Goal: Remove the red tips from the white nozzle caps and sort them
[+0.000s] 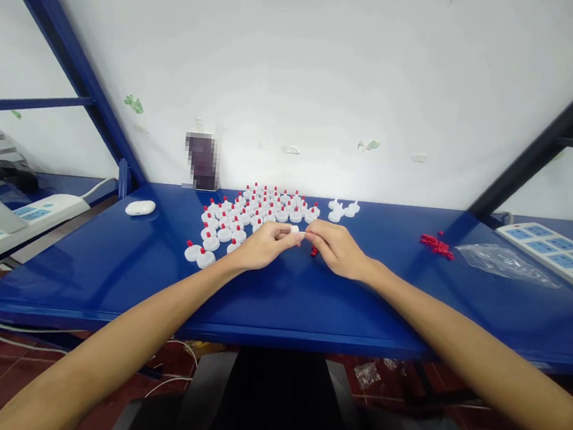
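My left hand (262, 243) and my right hand (336, 247) meet at the middle of the blue table (279, 301), fingers closed. Between their fingertips is a small white cap (295, 229), pinched by my left hand. My right hand pinches at the same cap and has small red pieces (314, 251) under its palm. Behind the hands lie several rows of white caps with red tips (251, 215). A few plain white caps (342, 210) lie to their right.
A pile of loose red pieces (437, 245) and a clear plastic bag (506, 262) lie at the right. White power strips sit at the far right (554, 253) and left (20, 215). A white oval object (140, 207) lies left. Blue frame posts rise on both sides.
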`<state>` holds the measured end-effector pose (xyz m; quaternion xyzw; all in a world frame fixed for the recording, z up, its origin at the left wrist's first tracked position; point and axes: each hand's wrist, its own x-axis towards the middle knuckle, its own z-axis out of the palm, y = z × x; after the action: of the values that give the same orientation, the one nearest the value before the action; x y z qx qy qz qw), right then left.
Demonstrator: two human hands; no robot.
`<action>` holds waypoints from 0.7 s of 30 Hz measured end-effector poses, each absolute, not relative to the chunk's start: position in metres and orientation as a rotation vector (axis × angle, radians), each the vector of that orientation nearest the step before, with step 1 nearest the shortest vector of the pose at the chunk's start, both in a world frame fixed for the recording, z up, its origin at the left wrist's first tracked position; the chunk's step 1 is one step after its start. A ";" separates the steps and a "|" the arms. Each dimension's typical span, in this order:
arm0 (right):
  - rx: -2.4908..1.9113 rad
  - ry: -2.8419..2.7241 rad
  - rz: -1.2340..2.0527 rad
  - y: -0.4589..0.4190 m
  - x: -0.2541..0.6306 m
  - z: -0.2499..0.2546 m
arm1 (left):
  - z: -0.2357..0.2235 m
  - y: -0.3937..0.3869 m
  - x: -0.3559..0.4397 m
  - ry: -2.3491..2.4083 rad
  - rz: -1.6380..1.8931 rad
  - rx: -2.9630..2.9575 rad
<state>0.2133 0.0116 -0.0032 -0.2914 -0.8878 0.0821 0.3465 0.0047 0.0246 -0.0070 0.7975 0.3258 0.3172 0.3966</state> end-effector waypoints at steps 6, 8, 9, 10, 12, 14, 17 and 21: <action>-0.822 -2.244 0.351 0.015 0.214 -0.001 | -0.007 0.026 0.002 0.903 0.896 2.242; -0.844 -2.234 0.400 0.020 0.215 -0.003 | -0.008 0.027 0.002 0.937 0.955 2.371; -0.854 -2.231 0.415 0.022 0.215 -0.004 | -0.009 0.028 0.002 0.953 0.976 2.420; -0.862 -2.229 0.422 0.024 0.216 -0.006 | -0.009 0.028 0.002 0.971 0.993 2.448; -0.870 -2.218 0.417 0.027 0.215 -0.008 | -0.010 0.029 0.004 1.005 1.011 2.441; -0.867 -2.204 0.416 0.026 0.213 -0.008 | -0.009 0.029 0.006 1.004 0.994 2.340; -0.830 -2.207 0.440 0.020 0.207 -0.004 | -0.009 0.030 0.010 0.911 0.904 1.968; -0.747 -2.229 0.377 0.013 0.202 -0.001 | -0.012 0.030 0.012 0.722 0.793 1.461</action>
<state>0.2022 0.0128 -0.0007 -0.2912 -0.8692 0.1470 0.3715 0.0122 0.0300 -0.0120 0.6345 0.3136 0.3444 0.6168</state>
